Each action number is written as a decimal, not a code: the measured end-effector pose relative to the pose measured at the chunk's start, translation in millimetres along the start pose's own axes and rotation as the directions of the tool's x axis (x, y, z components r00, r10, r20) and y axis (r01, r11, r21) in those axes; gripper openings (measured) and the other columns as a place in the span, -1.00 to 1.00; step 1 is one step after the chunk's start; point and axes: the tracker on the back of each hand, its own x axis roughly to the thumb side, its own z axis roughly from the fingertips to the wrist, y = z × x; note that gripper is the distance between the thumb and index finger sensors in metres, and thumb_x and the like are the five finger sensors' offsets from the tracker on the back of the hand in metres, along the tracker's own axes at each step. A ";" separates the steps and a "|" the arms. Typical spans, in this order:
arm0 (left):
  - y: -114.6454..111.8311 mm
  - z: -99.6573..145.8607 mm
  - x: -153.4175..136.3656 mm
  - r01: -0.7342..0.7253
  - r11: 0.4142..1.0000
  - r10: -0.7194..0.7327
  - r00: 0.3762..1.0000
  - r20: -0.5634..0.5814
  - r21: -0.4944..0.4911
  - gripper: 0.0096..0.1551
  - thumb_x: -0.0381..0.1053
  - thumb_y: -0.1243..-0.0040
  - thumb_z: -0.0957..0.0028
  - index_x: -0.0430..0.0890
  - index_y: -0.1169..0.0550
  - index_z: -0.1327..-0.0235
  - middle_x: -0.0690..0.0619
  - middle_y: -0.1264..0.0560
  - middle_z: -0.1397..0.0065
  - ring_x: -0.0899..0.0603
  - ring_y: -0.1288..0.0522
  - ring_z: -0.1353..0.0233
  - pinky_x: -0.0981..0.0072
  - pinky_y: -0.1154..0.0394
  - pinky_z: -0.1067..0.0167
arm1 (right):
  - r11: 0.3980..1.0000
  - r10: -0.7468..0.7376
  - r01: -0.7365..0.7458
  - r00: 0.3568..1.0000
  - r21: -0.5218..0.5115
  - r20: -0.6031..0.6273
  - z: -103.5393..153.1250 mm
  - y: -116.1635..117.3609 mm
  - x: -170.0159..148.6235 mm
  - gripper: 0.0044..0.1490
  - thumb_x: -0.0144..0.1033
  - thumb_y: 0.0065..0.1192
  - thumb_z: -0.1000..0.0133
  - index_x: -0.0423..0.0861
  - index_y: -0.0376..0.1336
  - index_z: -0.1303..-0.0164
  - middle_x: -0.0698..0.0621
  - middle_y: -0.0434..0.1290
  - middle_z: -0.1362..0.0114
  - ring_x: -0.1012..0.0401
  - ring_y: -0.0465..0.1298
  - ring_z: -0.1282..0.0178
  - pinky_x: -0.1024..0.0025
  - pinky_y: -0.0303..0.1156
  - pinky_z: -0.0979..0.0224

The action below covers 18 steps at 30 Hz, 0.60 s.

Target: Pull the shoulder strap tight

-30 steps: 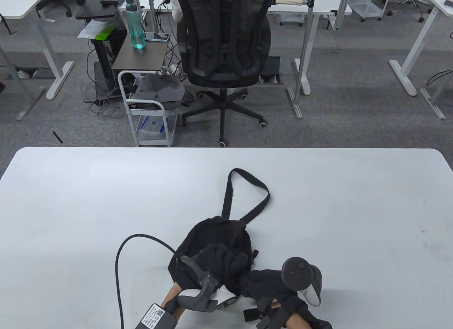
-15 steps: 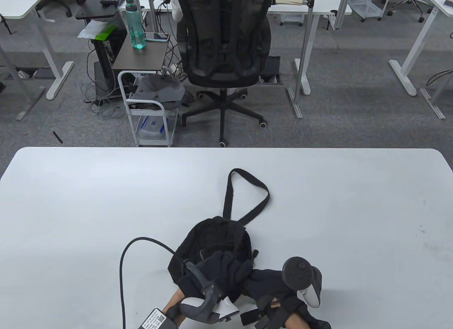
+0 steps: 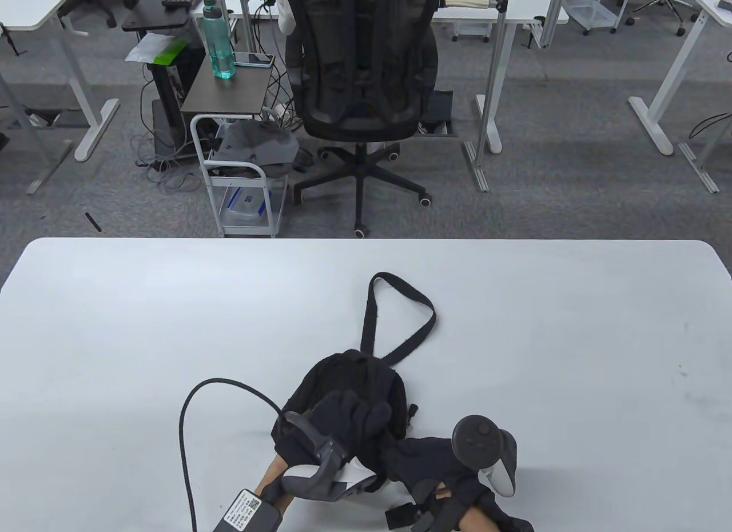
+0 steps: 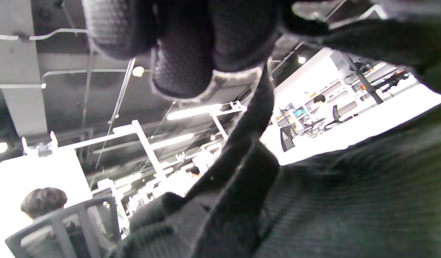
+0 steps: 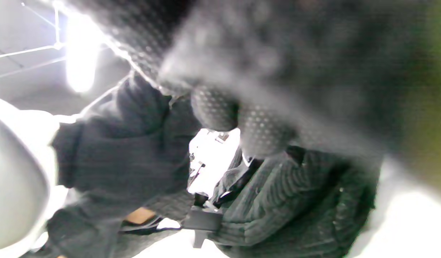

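On the tabletop, left hand pins the bag; right hand grip can't tell, mid strap grab. Next: pull it firmly through the buckle.

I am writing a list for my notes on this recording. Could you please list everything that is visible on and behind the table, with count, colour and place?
Backpack: one, black, near the table's front edge, centre.
Shoulder strap: one loop, black, lying on the table beyond the backpack.
Cable: one, black, curving left of the backpack.
Table: one, white, foreground.
Office chair: one, black, on the carpet behind the table.
Water bottle: one, teal, on a small dark side table.
Phone: one, beside the bottle.
Trolley: one, white, left of the chair, a grey bag on top.
Left hand: black glove, resting on the backpack.
Right hand: black glove, at the backpack's right edge; what it holds cannot be told.
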 end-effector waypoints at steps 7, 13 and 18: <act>13.0 -2.5 21.7 0.022 0.998 -0.026 0.998 0.064 0.065 -0.26 0.13 0.08 0.29 0.18 -0.30 -0.31 0.29 -0.66 0.15 0.04 -0.67 -0.12 0.21 -0.58 -0.11 | 0.999 -0.021 0.022 0.999 -0.035 0.033 -0.1 -2.0 0.0 -0.46 -0.05 0.37 0.02 -0.26 0.60 0.22 -0.18 0.75 0.12 -0.07 0.73 0.17 -0.11 0.51 -0.12; 3.1 0.6 16.6 -0.006 0.999 0.004 0.999 0.051 0.046 -0.25 0.14 0.13 0.30 0.20 -0.29 -0.32 0.30 -0.65 0.15 0.05 -0.66 -0.12 0.21 -0.58 -0.11 | 0.998 -0.047 0.049 0.998 -0.033 0.048 0.4 -2.6 2.9 -0.55 -0.16 0.37 0.01 -0.25 0.62 0.29 -0.15 0.78 0.20 -0.04 0.74 0.23 -0.08 0.54 -0.10; -4.6 -1.6 6.5 -0.041 0.999 0.041 0.999 0.007 -0.017 -0.24 0.13 0.17 0.31 0.28 -0.25 -0.33 0.31 -0.63 0.12 0.05 -0.65 -0.15 0.21 -0.56 -0.14 | 0.999 0.024 -0.020 0.995 -0.046 0.099 1.6 -4.2 9.7 -0.54 -0.16 0.41 0.03 -0.27 0.66 0.36 -0.15 0.80 0.25 -0.03 0.76 0.28 -0.06 0.55 -0.08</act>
